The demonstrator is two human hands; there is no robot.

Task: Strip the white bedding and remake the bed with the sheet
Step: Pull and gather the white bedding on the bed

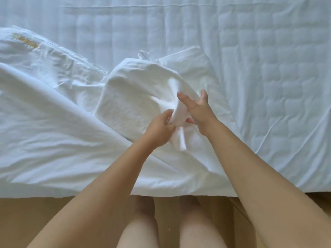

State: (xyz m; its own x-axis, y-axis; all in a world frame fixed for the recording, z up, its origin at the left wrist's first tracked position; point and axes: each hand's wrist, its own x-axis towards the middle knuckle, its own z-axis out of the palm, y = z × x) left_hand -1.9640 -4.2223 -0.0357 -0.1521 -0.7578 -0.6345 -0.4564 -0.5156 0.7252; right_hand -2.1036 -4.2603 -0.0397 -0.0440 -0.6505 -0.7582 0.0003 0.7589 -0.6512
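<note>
A quilted white mattress fills the upper part of the head view. White bedding lies bunched over its left and middle, with a folded corner raised in the centre. My left hand grips a gathered twist of that white fabric from the left. My right hand is against the same twist from the right, its thumb and forefinger spread and its other fingers curled under the cloth. A loose tail of fabric hangs below both hands.
A yellowish stain or label marks the bedding at far left. The bed's near edge runs across the frame above a wooden floor. My bare legs stand close against the bed.
</note>
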